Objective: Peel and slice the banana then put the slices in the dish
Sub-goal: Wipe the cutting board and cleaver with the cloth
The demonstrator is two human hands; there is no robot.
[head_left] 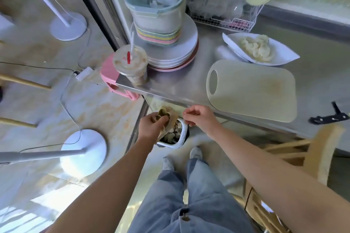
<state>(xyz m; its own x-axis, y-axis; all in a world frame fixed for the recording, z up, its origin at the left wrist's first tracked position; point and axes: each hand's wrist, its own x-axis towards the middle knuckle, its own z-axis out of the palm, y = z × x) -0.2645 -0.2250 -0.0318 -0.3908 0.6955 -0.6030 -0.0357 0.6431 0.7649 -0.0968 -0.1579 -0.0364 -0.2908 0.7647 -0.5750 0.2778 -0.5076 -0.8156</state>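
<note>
My left hand (152,126) grips a bunch of brown-green banana peel (167,119) over a small white bin (182,136) on the floor below the table edge. My right hand (198,117) hovers just right of the peel with fingers curled, holding nothing that I can see. Banana slices (255,48) lie piled in a white boat-shaped dish (284,55) at the back of the steel table. A pale green cutting board (253,91) lies bare near the table's front edge. A black-handled knife (329,117) rests at the right of the board.
A stack of plates (176,51) topped by a plastic tub stands at the table's back left. A lidded drink cup (131,64) sits at the left corner. A wire rack (227,21) is behind. Lamp bases (85,152) and a wooden chair (312,151) stand on the floor.
</note>
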